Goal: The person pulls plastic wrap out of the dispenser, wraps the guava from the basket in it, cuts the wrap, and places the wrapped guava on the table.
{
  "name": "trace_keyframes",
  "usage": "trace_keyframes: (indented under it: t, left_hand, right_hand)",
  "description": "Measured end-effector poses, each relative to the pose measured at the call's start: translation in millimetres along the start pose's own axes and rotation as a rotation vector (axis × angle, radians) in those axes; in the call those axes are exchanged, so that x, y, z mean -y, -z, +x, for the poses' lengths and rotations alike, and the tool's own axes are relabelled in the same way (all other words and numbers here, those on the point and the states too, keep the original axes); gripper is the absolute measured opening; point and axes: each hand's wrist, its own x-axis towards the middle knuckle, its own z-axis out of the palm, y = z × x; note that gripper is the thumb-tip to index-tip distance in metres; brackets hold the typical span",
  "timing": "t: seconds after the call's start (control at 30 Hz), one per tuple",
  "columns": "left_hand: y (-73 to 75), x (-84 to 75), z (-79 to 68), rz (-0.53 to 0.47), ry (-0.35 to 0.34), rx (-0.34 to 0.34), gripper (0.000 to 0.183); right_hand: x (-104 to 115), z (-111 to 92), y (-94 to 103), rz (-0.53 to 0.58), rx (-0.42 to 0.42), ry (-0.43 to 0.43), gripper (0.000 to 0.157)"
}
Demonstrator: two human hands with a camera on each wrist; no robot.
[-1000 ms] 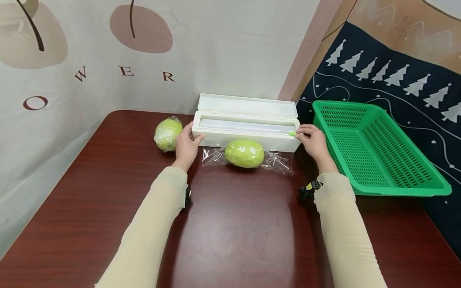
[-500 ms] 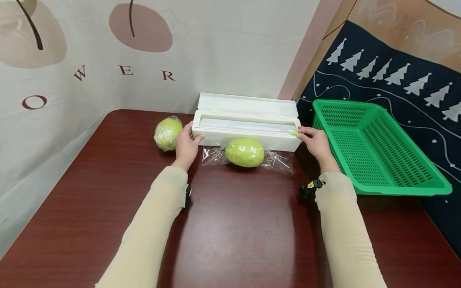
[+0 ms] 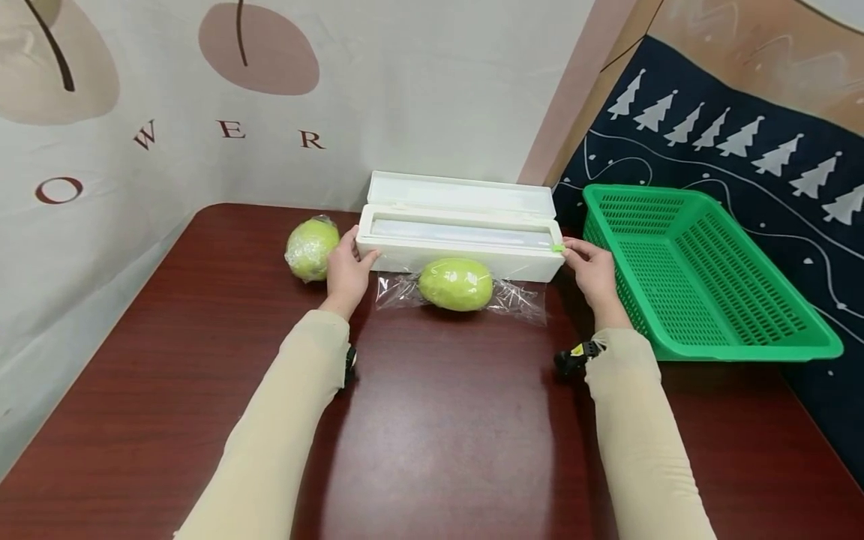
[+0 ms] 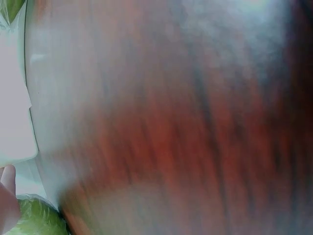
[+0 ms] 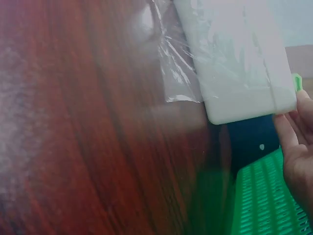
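Observation:
A white cling film dispenser (image 3: 466, 259), its lid (image 3: 462, 193) tipped back, stands at the table's back edge. My left hand (image 3: 347, 276) grips the dispenser's left end, thumb on the front. At the opposite end my right hand (image 3: 594, 276) pinches the small green slide cutter (image 3: 558, 248); in the right wrist view the cutter (image 5: 297, 82) shows at the fingertips, beside the box corner. A green oval fruit (image 3: 455, 285) lies before the dispenser on clear cling film (image 3: 518, 300), which hangs from the box front. Left of my left hand sits another green fruit (image 3: 312, 249), wrapped in film.
A green plastic basket (image 3: 749, 352) stands at the right, close beside my right hand. Behind the dark red wooden table (image 3: 432, 442) hangs a pale printed cloth (image 3: 432, 97). A navy cloth with white trees (image 3: 729, 150) is at the right.
My right hand has slid slightly right with the green slide cutter, which is now at the dispenser's right end. The left hand keeps its grip, and the fruits stay where they were.

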Motion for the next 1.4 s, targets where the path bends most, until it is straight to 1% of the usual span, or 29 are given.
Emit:
trace_keyframes:
  t: [0.1,0.2,0.27,0.33,0.4,0.47,0.53,0.6,0.7,0.77,0.9,1.0,1.1,1.2,1.3,1.4]
  left_hand:
    - [0.5,-0.6,-0.6,0.022,-0.007,0.001,0.064]
    - [1.8,-0.7,-0.9,0.083,-0.022,0.000,0.064]
    - [2.4,-0.9,-1.4,0.141,-0.038,-0.004,0.064]
    - [2.4,-1.5,-2.5,0.184,-0.053,-0.006,0.065]
    - [1.9,-2.1,-3.7,0.206,-0.065,-0.005,0.065]
    - [1.2,-2.0,-4.5,0.208,-0.075,0.002,0.065]
    - [0.7,-2.3,-5.7,0.205,-0.084,0.015,0.064]
    - [0.7,-3.2,-6.9,0.201,-0.101,0.017,0.062]
    - [1.0,-5.1,-9.2,0.187,-0.135,-0.013,0.056]
    - [0.9,-6.0,-10.5,0.174,-0.153,-0.047,0.051]
    - [0.2,-6.9,-12.1,0.161,-0.179,-0.110,0.042]
    - [-0.1,-7.5,-13.1,0.161,-0.200,-0.127,0.034]
    - [0.1,-8.5,-14.0,0.179,-0.227,-0.105,0.022]
    - [1.5,-10.0,-14.7,0.208,-0.249,-0.066,0.012]
    - [3.4,-12.1,-14.8,0.226,-0.270,-0.031,0.011]
    - [5.5,-13.1,-14.8,0.226,-0.272,0.005,0.011]
  right_hand:
    - [2,-2,-1.5,0.028,-0.004,-0.021,0.029]
    - [5,-5,-2.9,0.010,-0.014,-0.041,0.030]
    - [8,-9,-3.6,-0.022,-0.052,-0.069,0.032]
    - [10,-13,-3.8,-0.076,-0.107,-0.092,0.033]
    - [14,-17,-4.1,-0.123,-0.150,-0.117,0.035]
    - [16,-20,-4.7,-0.158,-0.161,-0.137,0.036]
    - [19,-22,-5.3,-0.177,-0.116,-0.158,0.038]
    - [20,-22,-6.4,-0.172,-0.040,-0.186,0.040]
    - [20,-23,-9.1,-0.132,0.061,-0.229,0.042]
    - [19,-24,-11.8,-0.093,0.096,-0.258,0.044]
    - [19,-25,-17.4,-0.063,0.082,-0.285,0.042]
    - [19,-26,-20.6,-0.064,0.033,-0.288,0.041]
    - [20,-27,-22.7,-0.061,-0.017,-0.288,0.037]
    - [21,-27,-23.5,-0.055,-0.044,-0.274,0.032]
    - [22,-27,-22.5,-0.057,-0.044,-0.260,0.028]
    - [22,-27,-20.2,-0.065,-0.015,-0.247,0.027]
